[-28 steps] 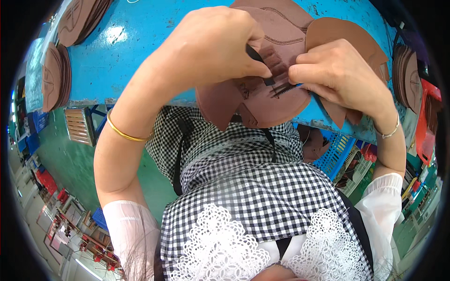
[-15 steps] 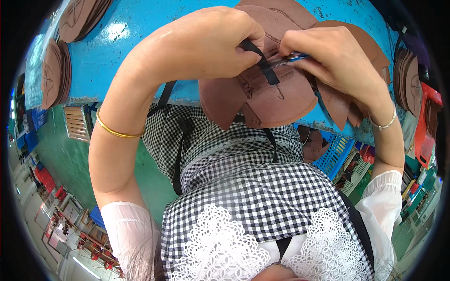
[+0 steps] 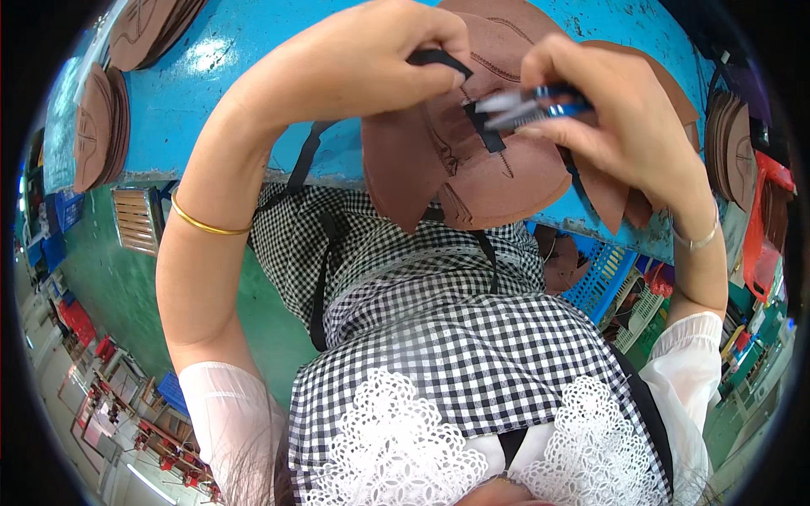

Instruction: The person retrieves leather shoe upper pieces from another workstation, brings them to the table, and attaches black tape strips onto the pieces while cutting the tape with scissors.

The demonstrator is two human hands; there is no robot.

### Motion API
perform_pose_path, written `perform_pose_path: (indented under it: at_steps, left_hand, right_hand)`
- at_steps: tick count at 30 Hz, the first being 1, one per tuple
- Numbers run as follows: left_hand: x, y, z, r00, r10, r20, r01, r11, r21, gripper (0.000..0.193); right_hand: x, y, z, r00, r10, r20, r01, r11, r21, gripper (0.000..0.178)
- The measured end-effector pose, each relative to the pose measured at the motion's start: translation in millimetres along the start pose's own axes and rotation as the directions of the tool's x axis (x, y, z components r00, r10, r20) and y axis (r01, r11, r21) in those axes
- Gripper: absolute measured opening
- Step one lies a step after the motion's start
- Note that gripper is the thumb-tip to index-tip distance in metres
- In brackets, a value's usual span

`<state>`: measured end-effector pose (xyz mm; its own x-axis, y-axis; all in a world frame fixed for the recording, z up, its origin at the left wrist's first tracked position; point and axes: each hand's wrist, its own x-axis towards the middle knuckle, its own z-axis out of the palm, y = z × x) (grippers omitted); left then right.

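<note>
Snips [image 3: 527, 105] now raised in right hand [image 3: 607, 118], left hand [image 3: 363, 59] grip pinching black strap [image 3: 434, 59].

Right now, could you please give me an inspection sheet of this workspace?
Surface: blue table, glossy, worn front edge.
Job's things: brown leather piece with stitching, overhanging the table edge; black strap across it.
Clutter: stacks of brown cut pieces at the table's far edges.
Grippers: left hand pinches the strap's end; right hand holds blue-handled snips at the strap.
Cables: nothing seen.
Surroundings: blue basket under the table, green floor.
</note>
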<state>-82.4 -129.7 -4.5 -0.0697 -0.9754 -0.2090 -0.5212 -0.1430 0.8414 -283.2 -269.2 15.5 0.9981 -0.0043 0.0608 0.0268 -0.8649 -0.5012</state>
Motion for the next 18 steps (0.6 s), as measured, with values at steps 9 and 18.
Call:
perform_pose_path:
  at_steps: [9,18]
  left_hand:
    - [-10,17,-30,0.964,-0.095,-0.249,-0.025,0.898,-0.44,0.011]
    - [-27,26,-41,0.858,-0.005,-0.514,-0.192,0.924,-0.33,0.013]
  right_hand:
    - [-25,-64,64,1.0,-0.012,-0.008,0.005,0.824,-0.566,0.03]
    - [-70,26,4,0.886,0.072,-0.458,-0.267,0.887,-0.377,0.036]
